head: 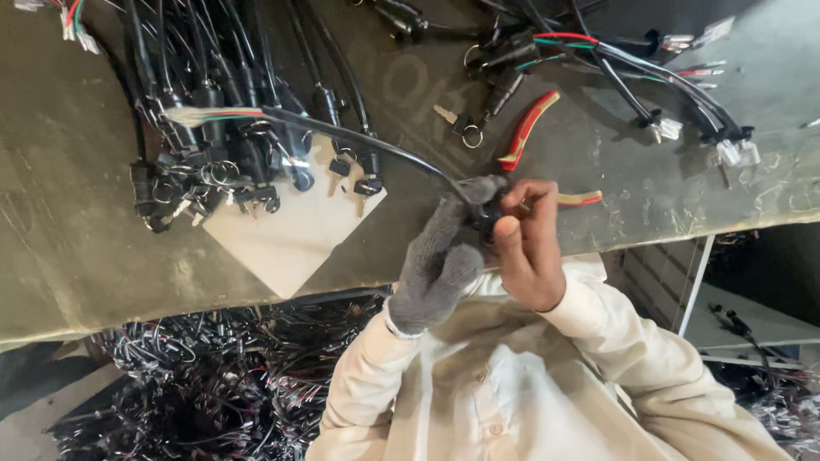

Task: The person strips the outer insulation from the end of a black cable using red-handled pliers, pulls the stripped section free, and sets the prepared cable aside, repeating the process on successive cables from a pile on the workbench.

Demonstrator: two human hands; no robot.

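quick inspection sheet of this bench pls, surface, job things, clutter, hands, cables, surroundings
surface: scuffed grey-green bench top with a white sheet lying on it
job's things: small black switch part on a black cable, held between both hands
clutter: red-handled pliers lying open; a loose key on a ring
grippers: left hand in a grey knit glove, right hand bare, both closed on the part
cables: batch of black key switches with leads at the left; more harnesses with white plugs at the right
surroundings: heap of wire harnesses below the bench edge; cream sleeves
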